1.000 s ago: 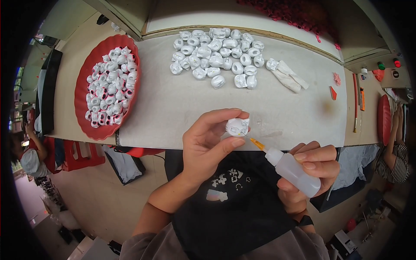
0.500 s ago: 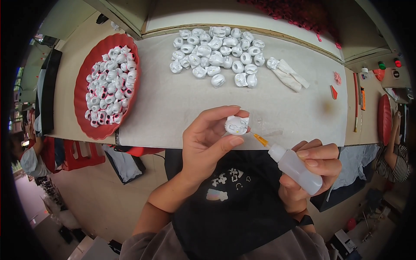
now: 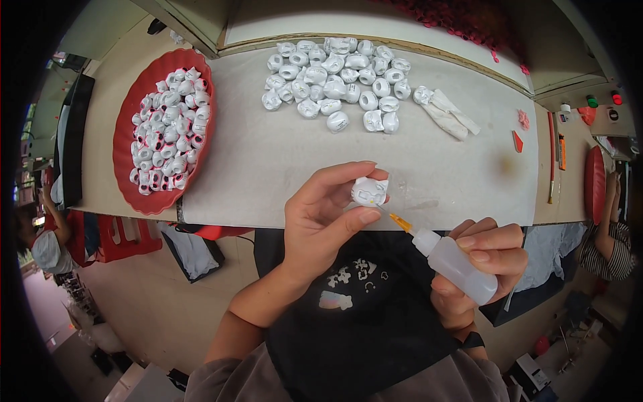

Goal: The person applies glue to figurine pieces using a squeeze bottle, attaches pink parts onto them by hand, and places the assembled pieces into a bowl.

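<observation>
My left hand [image 3: 326, 218] pinches a small white figurine head [image 3: 370, 191] between thumb and fingers, just above the table's near edge. My right hand [image 3: 481, 264] grips a small translucent squeeze bottle [image 3: 455, 266] with an orange nozzle and thin needle tip [image 3: 395, 220]. The tip touches the underside of the white piece. A pile of several similar white pieces [image 3: 338, 84] lies farther back on the grey table [image 3: 268, 167].
A red round tray [image 3: 127, 161] full of white pieces with red marks sits at the table's left end. White rolled cloths [image 3: 450, 114] lie right of the pile. Small red scraps [image 3: 518, 141] and pens [image 3: 554, 157] lie at the right. Other people stand at both sides.
The bottle's needle tip has moved up and left until it meets the white piece. My left hand has turned the piece slightly.
</observation>
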